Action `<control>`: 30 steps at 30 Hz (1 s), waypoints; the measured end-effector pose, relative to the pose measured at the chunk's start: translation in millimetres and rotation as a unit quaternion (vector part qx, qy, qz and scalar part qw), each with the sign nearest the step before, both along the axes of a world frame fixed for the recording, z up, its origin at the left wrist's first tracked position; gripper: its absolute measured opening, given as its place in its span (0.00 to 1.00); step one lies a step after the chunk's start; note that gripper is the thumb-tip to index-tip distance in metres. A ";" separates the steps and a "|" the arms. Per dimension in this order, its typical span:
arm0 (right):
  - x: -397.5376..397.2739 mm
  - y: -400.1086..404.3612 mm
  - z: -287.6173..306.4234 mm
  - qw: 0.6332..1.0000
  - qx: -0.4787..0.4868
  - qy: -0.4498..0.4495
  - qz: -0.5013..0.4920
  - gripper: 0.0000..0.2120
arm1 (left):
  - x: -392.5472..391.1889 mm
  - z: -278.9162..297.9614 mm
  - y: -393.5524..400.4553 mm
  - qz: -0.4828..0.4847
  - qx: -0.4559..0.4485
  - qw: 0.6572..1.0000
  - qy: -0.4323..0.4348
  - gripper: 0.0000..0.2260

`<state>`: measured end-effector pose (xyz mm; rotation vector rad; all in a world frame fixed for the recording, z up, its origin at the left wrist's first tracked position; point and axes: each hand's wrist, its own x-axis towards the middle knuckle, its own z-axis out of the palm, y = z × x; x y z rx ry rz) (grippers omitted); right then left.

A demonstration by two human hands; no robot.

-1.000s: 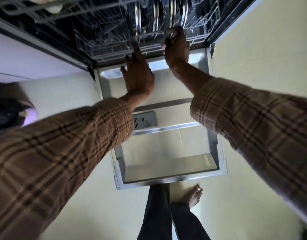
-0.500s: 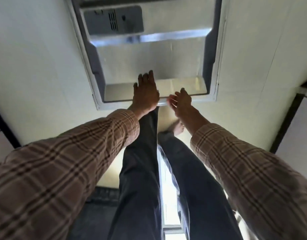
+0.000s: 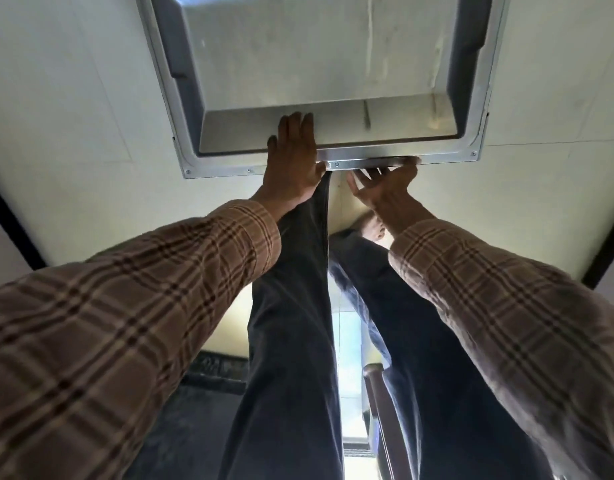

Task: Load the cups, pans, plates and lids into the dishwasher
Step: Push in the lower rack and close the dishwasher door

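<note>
Dishwasher door (image 3: 319,64) lies open and flat, its steel inner face up, filling the upper middle of the view above the pale floor (image 3: 73,116). The left hand (image 3: 293,161) rests flat on the door's near edge, fingers spread open over the lip, gripping nothing. The right hand (image 3: 385,183) reaches under that same edge, palm up, fingers curled against the underside of the door. Plaid sleeves (image 3: 160,289) cover both arms; dark trousers (image 3: 291,341) hang below.
</note>
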<state>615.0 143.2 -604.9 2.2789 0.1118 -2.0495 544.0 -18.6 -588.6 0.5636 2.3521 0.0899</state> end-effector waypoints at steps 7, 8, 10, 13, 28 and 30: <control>-44.5 0.5 174.7 0.999 0.041 -0.003 -0.011 0.41 | -20.2 138.5 12.3 -0.041 0.045 0.993 0.097 0.50; -53.1 1.3 201.9 0.999 0.046 0.001 -0.004 0.40 | -31.6 166.7 10.2 -0.038 0.051 0.992 0.112 0.50; -71.7 3.8 246.3 0.998 0.067 0.009 0.001 0.37 | -55.7 219.3 8.1 -0.030 0.066 0.988 0.136 0.50; -116.7 14.1 290.4 0.991 0.127 0.039 0.034 0.43 | -97.3 285.1 17.8 -0.029 0.076 0.976 0.201 0.48; -260.5 44.6 470.9 0.502 0.657 0.036 0.561 0.18 | -333.4 436.0 77.8 0.060 0.223 0.838 0.494 0.26; -285.4 54.5 477.2 0.381 0.742 0.062 0.549 0.26 | -353.7 442.4 83.9 0.070 0.218 0.829 0.510 0.27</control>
